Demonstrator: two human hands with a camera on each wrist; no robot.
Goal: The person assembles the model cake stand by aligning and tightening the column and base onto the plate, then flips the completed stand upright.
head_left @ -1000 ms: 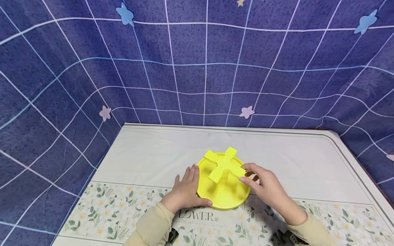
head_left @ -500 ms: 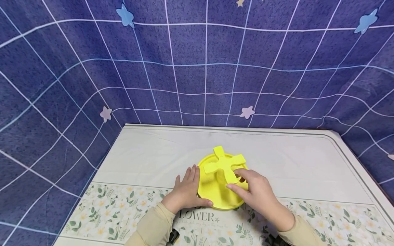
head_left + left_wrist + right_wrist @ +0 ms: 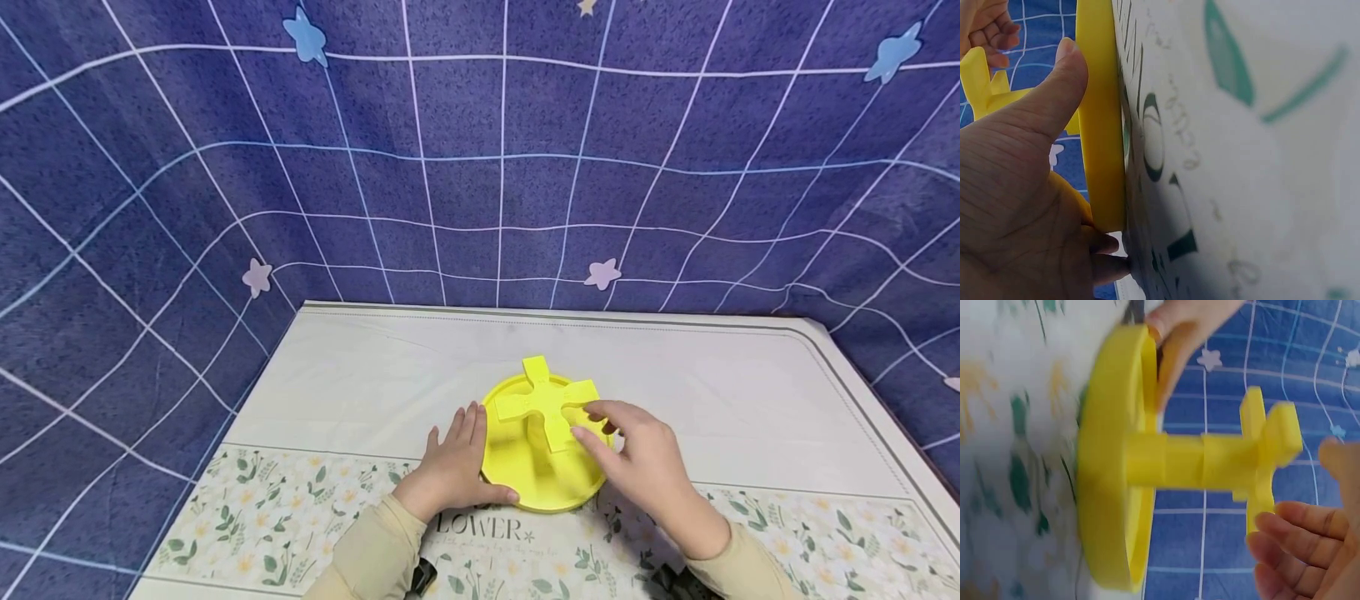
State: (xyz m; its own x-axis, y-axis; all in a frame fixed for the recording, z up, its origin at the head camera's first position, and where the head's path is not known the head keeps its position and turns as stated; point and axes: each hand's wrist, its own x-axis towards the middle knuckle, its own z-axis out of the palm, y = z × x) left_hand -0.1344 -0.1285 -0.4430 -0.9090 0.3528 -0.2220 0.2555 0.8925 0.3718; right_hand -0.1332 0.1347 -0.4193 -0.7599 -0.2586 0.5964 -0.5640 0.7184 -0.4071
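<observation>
A yellow round tray-like base (image 3: 536, 483) with a raised rim lies on the table. From its middle rises a thick yellow post (image 3: 1185, 461), topped by a yellow cross-shaped piece (image 3: 546, 403). My left hand (image 3: 453, 471) rests against the base's left side, fingers straight along the rim and thumb at the near edge. The thumb (image 3: 1054, 94) lies against the rim in the left wrist view. My right hand (image 3: 645, 454) is beside the cross's near right arms, fingers loosely bent and holding nothing. Its fingertips are very close to one arm; contact is hard to tell.
The table wears a white cover (image 3: 390, 358) with a floral band (image 3: 270, 508) and printed lettering. A blue curtain (image 3: 450, 192) with a grid and stars hangs behind and at both sides. Dark wrist devices (image 3: 422, 575) show under the sleeves.
The cross-shaped piece has turned, its arms now pointing in other directions. My right hand moved in left and toward me, then drew back slightly right. The left hand has stayed at the rim.
</observation>
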